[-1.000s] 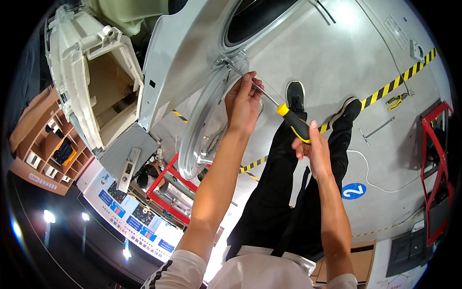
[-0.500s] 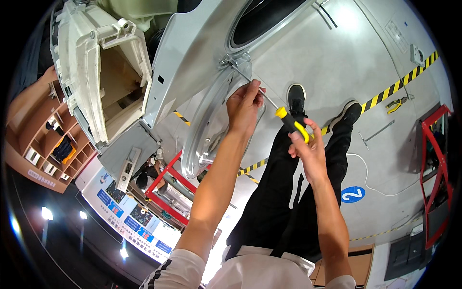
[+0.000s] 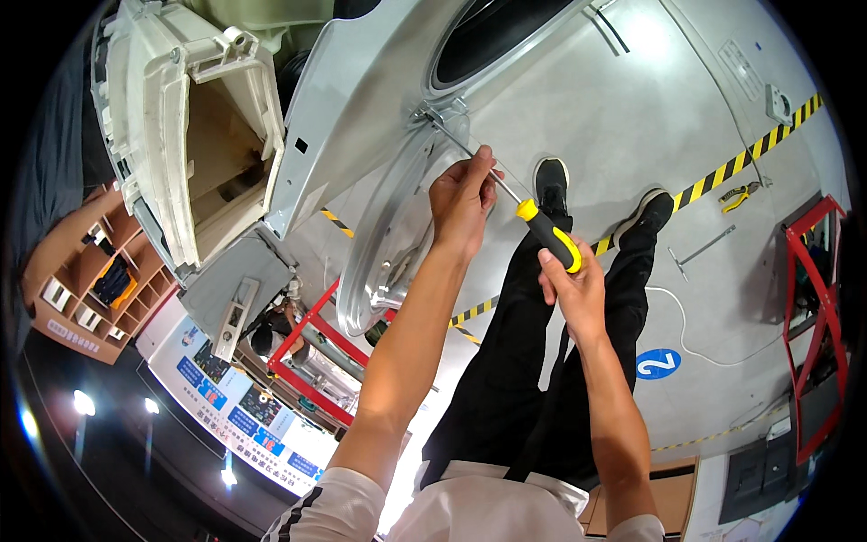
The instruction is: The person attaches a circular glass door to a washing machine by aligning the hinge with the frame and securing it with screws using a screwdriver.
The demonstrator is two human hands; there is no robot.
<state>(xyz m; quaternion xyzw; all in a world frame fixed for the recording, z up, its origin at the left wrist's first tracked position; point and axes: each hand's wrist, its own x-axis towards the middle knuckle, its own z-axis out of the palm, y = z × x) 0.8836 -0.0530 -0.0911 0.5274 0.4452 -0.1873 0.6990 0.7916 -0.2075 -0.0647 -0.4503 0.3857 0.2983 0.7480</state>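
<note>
A screwdriver (image 3: 548, 236) with a black and yellow handle slants up to the left, its tip at the metal door hinge (image 3: 435, 115). My left hand (image 3: 461, 206) pinches its shaft between thumb and fingers, close to the hinge. At the lower end of the handle, my right hand (image 3: 576, 287) is closed round it with the thumb along its side; some fingers are hidden. Below the hinge hangs a round silver door ring (image 3: 361, 262), partly behind my left forearm. The hinge joins it to a grey metal front panel (image 3: 352, 108) with a round dark opening.
A white plastic housing (image 3: 181, 135) stands at the upper left. Pliers (image 3: 739, 197) and a T-shaped metal tool (image 3: 703, 253) lie on the floor at the right, near striped tape (image 3: 722, 176) and a red rack (image 3: 799, 316). A white cord crosses the floor.
My right hand's fingers, spread beside the handle before, have closed round it. My left hand and the screwdriver's tip stay near the hinge. Another person's arm at the far left has gone from view.
</note>
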